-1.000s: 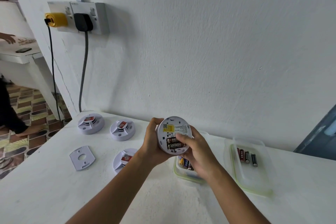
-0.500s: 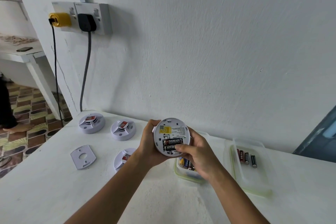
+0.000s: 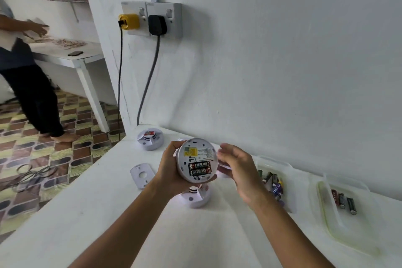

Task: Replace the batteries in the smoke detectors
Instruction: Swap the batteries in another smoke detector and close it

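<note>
Detector (image 3: 196,160) up in front of the wall, back side facing us, and there they are: two black batteries (image 3: 200,168) seated side by side in the open bay, labels showing. The left hand (image 3: 171,168) holds the unit from the left edge and underneath, fingers curled round the rim.

And the right hand (image 3: 238,169) comes off! A moment ago its thumb was down on those cells, pressing; now it sits just beside the detector's right edge, fingers loosely spread and relaxed, gripping nothing that I can make out. Bit of blur on it, so it's on the move.

That reads, to my eye, as seating done on this one. What's likely left is closing the back, and the plate (image 3: 141,175) lies flat on the surface to the left.

Below the held unit, another detector (image 3: 195,199) rests on the surface; a further one (image 3: 150,139) sits back by the wall. To the right, a tub (image 3: 282,167) of mixed batteries, then a lid (image 3: 348,230) carrying three loose cells (image 3: 343,201).

Far left, someone else is busy at another table.
</note>
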Available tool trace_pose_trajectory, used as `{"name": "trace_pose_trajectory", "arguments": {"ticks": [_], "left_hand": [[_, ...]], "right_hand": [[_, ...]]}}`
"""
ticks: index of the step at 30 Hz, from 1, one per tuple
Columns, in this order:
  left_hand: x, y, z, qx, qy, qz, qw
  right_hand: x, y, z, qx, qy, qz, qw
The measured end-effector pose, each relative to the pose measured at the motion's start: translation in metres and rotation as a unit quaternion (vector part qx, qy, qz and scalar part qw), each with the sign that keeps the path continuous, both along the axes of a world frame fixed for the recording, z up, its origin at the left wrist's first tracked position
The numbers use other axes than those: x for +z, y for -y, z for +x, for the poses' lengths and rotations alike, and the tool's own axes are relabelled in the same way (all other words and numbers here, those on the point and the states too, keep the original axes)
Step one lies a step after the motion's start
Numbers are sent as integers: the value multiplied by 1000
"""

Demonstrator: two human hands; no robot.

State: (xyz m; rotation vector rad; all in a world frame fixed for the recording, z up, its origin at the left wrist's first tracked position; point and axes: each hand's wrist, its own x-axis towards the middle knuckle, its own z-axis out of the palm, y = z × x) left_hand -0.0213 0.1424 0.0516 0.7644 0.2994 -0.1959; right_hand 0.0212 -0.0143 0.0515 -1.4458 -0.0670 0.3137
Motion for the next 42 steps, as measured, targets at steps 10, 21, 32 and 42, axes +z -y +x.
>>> {"name": "trace_pose_trajectory", "arguments": {"ticks": [10,21,32,42], "left_hand": [[-46,-146,-68,157,-6,-41,987],[-88,-176,-110,165,43,-56,984],[-96,-176,-110,138,61,-67,986],[-102,-175,-109,114,108,-35,987]], "right_hand": [[-31,-148,-19,111,118,-200,966],[-83,-204,-35,207,317,-572,727],[-74,-204,-25,185,215,-501,818],[-47,-210,-39,300,151,-259,906]]}}
